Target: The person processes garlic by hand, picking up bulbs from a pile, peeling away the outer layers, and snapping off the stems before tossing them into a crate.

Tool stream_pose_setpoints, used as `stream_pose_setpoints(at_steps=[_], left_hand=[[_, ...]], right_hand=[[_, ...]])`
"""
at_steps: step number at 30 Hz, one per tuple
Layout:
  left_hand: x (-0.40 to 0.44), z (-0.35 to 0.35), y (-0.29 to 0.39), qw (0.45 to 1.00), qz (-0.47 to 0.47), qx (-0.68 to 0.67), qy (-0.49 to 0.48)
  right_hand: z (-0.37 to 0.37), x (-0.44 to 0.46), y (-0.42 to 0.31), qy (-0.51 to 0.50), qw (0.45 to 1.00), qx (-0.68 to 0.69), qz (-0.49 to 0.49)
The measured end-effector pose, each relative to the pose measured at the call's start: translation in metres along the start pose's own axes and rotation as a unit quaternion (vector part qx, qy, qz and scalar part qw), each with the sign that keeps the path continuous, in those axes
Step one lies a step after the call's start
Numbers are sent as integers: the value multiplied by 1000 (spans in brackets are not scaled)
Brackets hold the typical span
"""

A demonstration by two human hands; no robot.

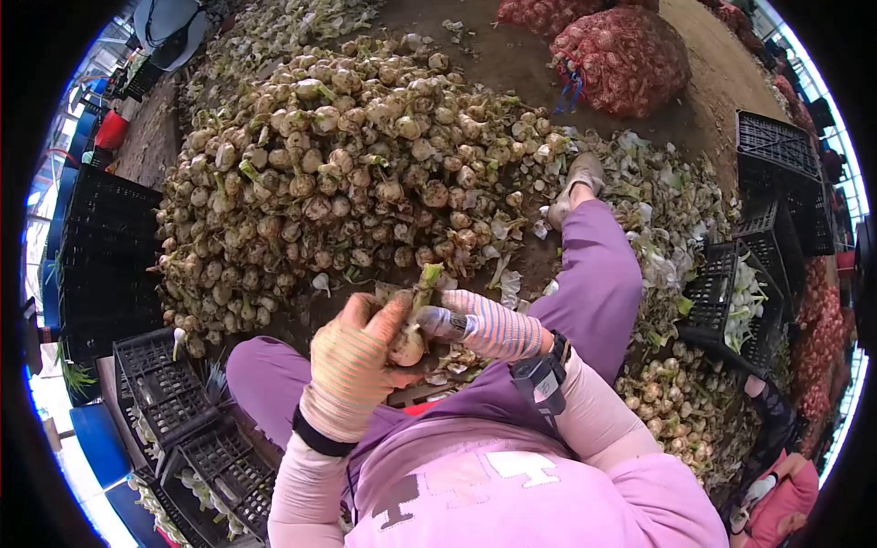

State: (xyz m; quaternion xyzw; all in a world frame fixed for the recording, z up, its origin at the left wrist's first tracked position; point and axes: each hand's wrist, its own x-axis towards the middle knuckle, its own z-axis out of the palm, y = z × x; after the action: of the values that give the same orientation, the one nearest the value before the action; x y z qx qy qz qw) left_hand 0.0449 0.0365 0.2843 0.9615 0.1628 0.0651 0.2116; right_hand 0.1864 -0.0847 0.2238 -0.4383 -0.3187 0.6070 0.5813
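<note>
Just above my lap, a garlic bulb (pixel 407 349) with a thick green stem (pixel 427 281) is gripped by my left hand (pixel 352 352). The stem points up and away from me. My right hand (pixel 484 324), its thumb wrapped in something grey, closes on the same bulb at the base of the stem. Both hands wear striped gloves with bare fingertips on the left one. The inner sides of the fingers are partly hidden. Beyond my hands spreads a large heap of soil-stained garlic bulbs (pixel 338 173).
Black crates stand at the left (pixel 160 384) and right (pixel 713 297), some holding trimmed bulbs. Loose peeled skins (pixel 671 196) surround my outstretched foot (pixel 577 183). A full red mesh sack (pixel 621 62) lies ahead. More bulbs (pixel 676 411) lie at my right, near another person (pixel 790 498).
</note>
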Motion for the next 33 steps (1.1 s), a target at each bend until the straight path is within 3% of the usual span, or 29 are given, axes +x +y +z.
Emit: stream_pose_setpoints(at_steps=[1, 3, 4, 6, 7, 8, 9, 10, 11, 12, 14, 15, 16, 18, 20, 21, 22, 24, 25, 26, 28, 29, 30, 32, 33], left_hand=[[1, -2, -1, 1000, -1, 1, 0], [3, -8, -6, 955, -24, -295, -33], [3, -15, 0, 881, -89, -457, -80], [-1, -17, -5, 741, -213, -622, -135], [-4, -7, -10, 861, -147, -478, -87], [-6, 2, -14, 946, -74, -315, -37], [-6, -1, -8, 985, -58, -157, -39], [-8, 2, -9, 990, -58, -102, -77], [-13, 18, -15, 959, -62, -274, -47], [-10, 26, -11, 897, -62, -437, -16], [-15, 27, -2, 740, -184, -647, -12], [-11, 28, -4, 580, -174, -795, -36], [-11, 38, -13, 466, -104, -873, -97], [-12, 46, -22, 396, -179, -895, -104], [-8, 42, -24, 494, -265, -826, -62], [-9, 43, -28, 687, -286, -666, 49], [-11, 43, -32, 829, -286, -455, 156], [-19, 39, -38, 882, -186, -370, 226], [-17, 27, -17, 867, -217, -407, 190], [-13, 27, -19, 964, -74, -194, 167], [-13, 36, -27, 951, -98, -272, 110], [-19, 44, -34, 858, -180, -474, 83], [-20, 47, -39, 857, -181, -475, 81], [-21, 54, -43, 807, -75, -576, 109], [-25, 54, -39, 746, -163, -638, 98]], right_hand=[[0, -5, -3, -9, 998, 13, 59], [-1, -8, 3, -31, 999, 5, 24], [-2, -9, 7, -52, 999, -3, -10], [0, -7, 13, -75, 995, 55, -24], [7, 2, 15, -10, 998, 32, -56], [12, 8, 16, 56, 995, 10, -88], [18, 8, 14, 89, 992, 87, -38], [18, 8, 15, 88, 991, 89, -38], [17, 9, 17, 79, 988, 123, -45], [16, 9, 19, 72, 984, 156, -52], [15, 6, 21, 69, 978, 190, -55], [14, 3, 20, 64, 984, 154, -61], [13, 1, 19, 58, 989, 117, -69], [7, -1, 23, 8, 991, 124, -58], [10, -1, 30, 105, 976, 186, -38], [7, 2, 27, 109, 978, 166, -59], [4, 6, 23, 112, 980, 146, -81], [9, 13, 26, 166, 976, 142, -26], [9, 16, 37, 152, 986, 58, -39], [9, 18, 45, 132, 990, -28, -50], [15, 20, 45, 111, 993, -39, -14], [15, 22, 43, 122, 986, -92, -71], [15, 21, 42, 135, 972, -145, -125], [12, 24, 47, 217, 961, -101, -142], [6, 25, 38, 227, 953, -165, -113]])
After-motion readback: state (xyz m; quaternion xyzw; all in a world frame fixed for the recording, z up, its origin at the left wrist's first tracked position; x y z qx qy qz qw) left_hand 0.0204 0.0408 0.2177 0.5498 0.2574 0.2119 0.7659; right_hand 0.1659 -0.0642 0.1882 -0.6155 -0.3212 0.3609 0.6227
